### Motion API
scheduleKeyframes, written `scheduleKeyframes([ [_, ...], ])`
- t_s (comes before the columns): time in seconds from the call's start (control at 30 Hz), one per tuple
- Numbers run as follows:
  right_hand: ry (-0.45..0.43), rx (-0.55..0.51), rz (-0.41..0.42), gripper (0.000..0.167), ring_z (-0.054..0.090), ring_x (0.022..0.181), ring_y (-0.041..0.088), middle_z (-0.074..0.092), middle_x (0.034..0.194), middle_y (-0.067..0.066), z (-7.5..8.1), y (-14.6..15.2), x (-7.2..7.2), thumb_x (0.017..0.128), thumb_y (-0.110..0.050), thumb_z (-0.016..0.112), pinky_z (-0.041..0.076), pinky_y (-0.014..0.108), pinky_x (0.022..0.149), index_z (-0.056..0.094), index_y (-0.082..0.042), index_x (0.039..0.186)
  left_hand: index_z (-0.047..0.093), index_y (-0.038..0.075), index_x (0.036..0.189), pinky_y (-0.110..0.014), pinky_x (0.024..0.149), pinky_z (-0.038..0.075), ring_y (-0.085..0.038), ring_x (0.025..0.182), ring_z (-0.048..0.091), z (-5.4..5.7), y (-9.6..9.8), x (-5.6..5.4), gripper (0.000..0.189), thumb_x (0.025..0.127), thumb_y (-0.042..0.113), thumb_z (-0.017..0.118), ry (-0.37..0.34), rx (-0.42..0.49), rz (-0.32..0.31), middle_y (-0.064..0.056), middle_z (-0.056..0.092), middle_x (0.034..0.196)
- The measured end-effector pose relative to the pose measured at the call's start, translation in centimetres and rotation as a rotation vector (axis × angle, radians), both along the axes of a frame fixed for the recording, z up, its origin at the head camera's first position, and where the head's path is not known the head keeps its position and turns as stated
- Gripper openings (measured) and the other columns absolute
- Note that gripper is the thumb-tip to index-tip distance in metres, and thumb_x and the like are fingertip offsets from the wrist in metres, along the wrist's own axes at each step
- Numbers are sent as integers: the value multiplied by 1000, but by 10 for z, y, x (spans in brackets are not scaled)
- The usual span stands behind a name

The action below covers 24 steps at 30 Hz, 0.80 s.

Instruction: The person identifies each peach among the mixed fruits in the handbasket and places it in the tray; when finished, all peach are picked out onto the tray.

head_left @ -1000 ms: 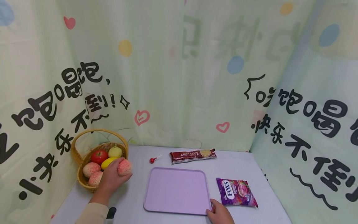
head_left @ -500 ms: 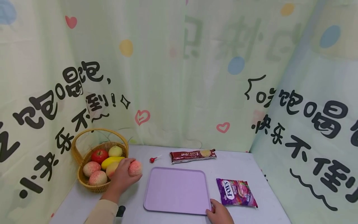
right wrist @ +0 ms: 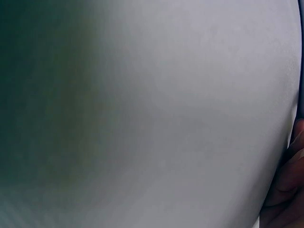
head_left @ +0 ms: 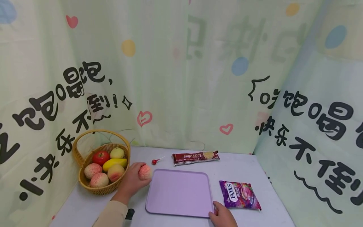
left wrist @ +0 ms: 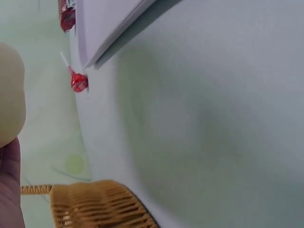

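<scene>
Peach [head_left: 145, 172] gripped, the left hand [head_left: 132, 179] has moved right; the right hand [head_left: 223, 215] pinches the tray [head_left: 180, 193]; a slack grip could drop the peach.

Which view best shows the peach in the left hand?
Head view: most of the peach shows, pink and round, in the left hand. The left wrist view has only a pale, cropped part; the right wrist view, none.

Smooth matt tray [head_left: 180, 194], woven basket [head_left: 97, 191], glossy bag [head_left: 241, 196]
</scene>
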State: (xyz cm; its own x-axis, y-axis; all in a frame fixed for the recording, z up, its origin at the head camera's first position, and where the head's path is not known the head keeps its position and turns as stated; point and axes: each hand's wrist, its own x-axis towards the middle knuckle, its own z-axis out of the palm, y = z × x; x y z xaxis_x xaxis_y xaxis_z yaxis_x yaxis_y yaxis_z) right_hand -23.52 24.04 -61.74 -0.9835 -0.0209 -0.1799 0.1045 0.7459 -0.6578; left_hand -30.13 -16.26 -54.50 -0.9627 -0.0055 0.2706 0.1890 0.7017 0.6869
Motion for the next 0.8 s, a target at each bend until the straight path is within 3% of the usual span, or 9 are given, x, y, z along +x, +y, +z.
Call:
scheduleKeyframes([
  [0.27, -17, -7, -3, 59, 47, 65, 16, 53, 73, 2, -1, 2, -2, 89, -20, 73, 36, 29, 59, 55, 17, 132, 60, 12, 137, -50, 110, 49, -27, 124, 57, -8, 13, -4, 72, 74, 22, 94, -40, 32, -7, -7, 60, 137],
  [0.8, 44, -13, 18, 59, 47, 63, 16, 52, 72, 1, -2, 4, -1, 85, -18, 72, 35, 28, 57, 57, 17, 130, 59, 10, 140, -53, 109, 49, -29, 125, 59, -27, 35, -16, 77, 72, 20, 95, -98, 57, -32, -8, 59, 139],
])
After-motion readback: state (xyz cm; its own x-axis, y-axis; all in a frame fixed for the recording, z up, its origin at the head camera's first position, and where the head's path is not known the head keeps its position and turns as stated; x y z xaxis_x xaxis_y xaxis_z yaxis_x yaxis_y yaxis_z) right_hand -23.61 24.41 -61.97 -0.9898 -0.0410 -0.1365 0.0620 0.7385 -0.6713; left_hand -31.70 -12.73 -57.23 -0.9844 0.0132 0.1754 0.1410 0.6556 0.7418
